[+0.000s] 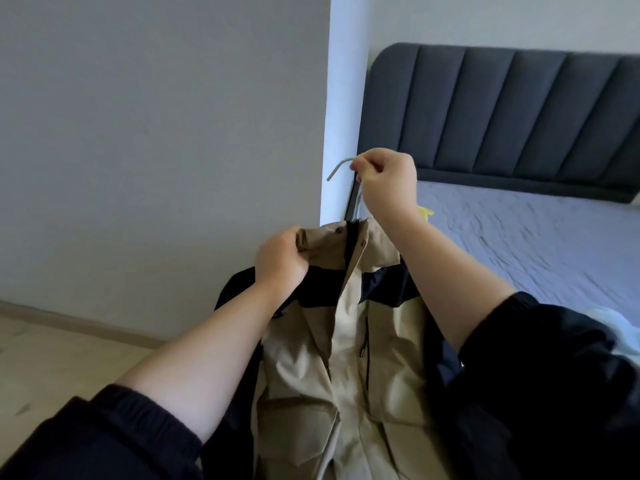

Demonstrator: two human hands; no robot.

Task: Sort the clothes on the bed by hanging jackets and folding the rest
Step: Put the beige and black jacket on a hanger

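The jacket (346, 341) hangs in front of the person, just left of the bed (540, 247), tan with dark shoulders. The right hand (388, 181) pinches the hanger hook (341, 167) above the collar — fingers curled tight round the wire. The left hand (282, 258) grips the collar's left edge, fingers folded over the cloth.

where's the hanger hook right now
In the head view the hanger hook sits near centre, pinched by the right hand, just above the tan jacket whose collar the left hand grips, left of the bed headboard.
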